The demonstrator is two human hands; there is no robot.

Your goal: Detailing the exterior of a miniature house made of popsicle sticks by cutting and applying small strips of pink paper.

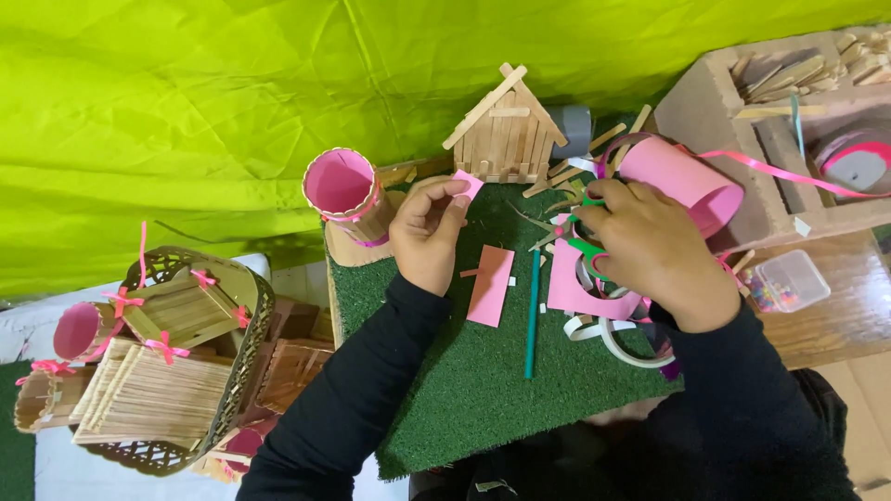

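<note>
Covering the whole back of the scene, a bright green cloth [232,102] hung behind a square of green artificial turf [473,371] that carried the work. Off the mat's left edge, a woven basket [237,306] held flat panels and small houses built of craft sticks, tied with pink bows. Past its right edge stood a cardboard box [705,111] with compartments of loose sticks and a reel of pink ribbon. At the mat's far edge sat a small stick house [506,130], and at the far left corner a stick cup lined in pink [342,190].

A rolled pink paper sheet [682,181] lay at the far right corner, just behind the right hand [654,250], which was closed around green-handled scissors [587,243]. The left hand [429,237] pinched a small pink paper piece [469,184] between thumb and fingertips, just in front of the house. Between the hands, near the mat's middle, lay a pink paper rectangle [490,285] and a teal pencil [533,315]. A clear plastic box of beads [789,280] rested on the wooden bench at right.
</note>
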